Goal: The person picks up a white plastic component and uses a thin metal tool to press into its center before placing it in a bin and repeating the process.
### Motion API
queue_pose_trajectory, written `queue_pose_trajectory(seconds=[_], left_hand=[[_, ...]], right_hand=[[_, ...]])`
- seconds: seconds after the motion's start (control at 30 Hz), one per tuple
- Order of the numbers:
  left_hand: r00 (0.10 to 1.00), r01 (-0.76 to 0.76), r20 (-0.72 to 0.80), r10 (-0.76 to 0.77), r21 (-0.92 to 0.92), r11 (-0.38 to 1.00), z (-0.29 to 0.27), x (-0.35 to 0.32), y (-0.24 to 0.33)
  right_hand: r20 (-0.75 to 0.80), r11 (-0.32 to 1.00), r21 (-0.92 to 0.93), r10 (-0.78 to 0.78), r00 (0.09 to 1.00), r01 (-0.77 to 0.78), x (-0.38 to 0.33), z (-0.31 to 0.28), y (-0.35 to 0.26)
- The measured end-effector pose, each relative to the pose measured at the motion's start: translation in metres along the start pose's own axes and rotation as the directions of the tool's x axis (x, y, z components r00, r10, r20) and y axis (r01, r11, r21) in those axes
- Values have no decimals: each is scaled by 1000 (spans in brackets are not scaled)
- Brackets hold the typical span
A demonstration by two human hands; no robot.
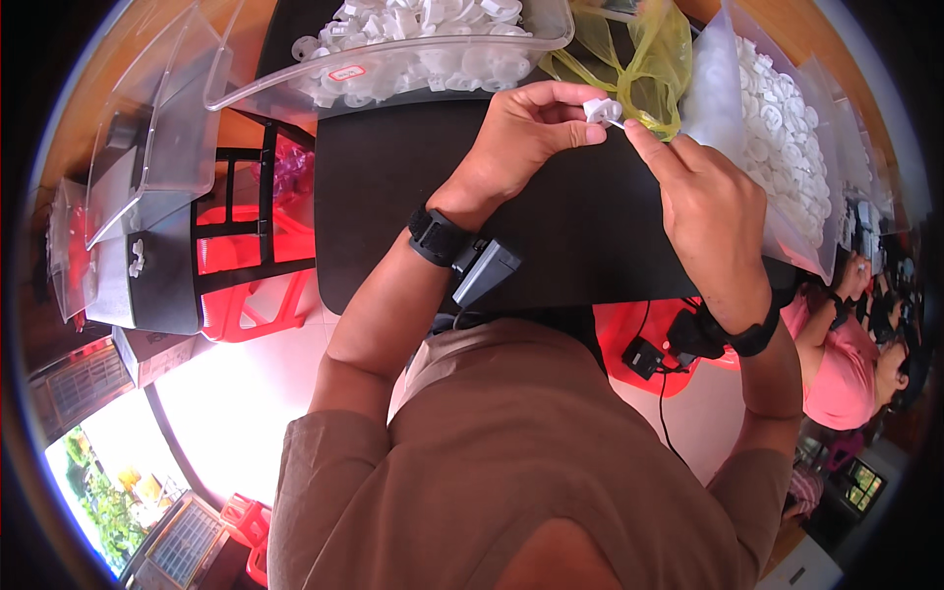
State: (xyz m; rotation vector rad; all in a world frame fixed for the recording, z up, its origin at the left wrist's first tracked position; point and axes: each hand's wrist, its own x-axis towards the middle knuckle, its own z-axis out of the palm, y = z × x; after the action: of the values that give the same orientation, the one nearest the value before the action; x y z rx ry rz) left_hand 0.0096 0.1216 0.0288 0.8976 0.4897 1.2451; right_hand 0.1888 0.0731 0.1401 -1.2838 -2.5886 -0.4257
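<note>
Over the far part of the black tabletop (560, 216), my left hand (506, 147) pinches a small white plastic part (598, 109) between thumb and fingertips. My right hand (716, 202) comes in from the right with its fingers closed. Its index fingertip is at a thin white sliver on the right side of the part. Whether that sliver belongs to the part or is a separate piece held by the right hand, I cannot tell. The right thumb is hidden.
A clear bin (413, 54) heaped with white plastic parts stands at the far edge. Beside it lies a yellow plastic bag (644, 69). Another bin (703, 108) of round white parts is at right. Red stools (280, 265) stand below; a person in pink (841, 369) sits at right.
</note>
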Motion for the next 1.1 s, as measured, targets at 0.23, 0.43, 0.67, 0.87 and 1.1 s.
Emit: queue_pose_trajectory(seconds=[0.23, 0.43, 0.67, 0.87, 1.1], left_hand=[[1000, 28, 11, -28, 79, 996, -1, -2, 2], [996, 87, 20, -89, 110, 990, 4, -4, -3], [998, 14, 53, -17, 49, 999, 10, -7, 3], [996, -62, 70, 54, 123, 990, 33, -12, 18], [987, -142, 111, 118, 240, 960, 58, -16, 31]], right_hand=[[77, 995, -93, -39, 996, 46, 1, 1, -3], [128, 951, -204, -208, 970, 232, -4, 1, -2], [18, 990, 141, -30, 999, 27, -15, -9, 8], [-182, 807, 567, 319, 930, -166, -36, -19, 22], [-155, 724, 652, 417, 896, -224, -56, -20, 19]])
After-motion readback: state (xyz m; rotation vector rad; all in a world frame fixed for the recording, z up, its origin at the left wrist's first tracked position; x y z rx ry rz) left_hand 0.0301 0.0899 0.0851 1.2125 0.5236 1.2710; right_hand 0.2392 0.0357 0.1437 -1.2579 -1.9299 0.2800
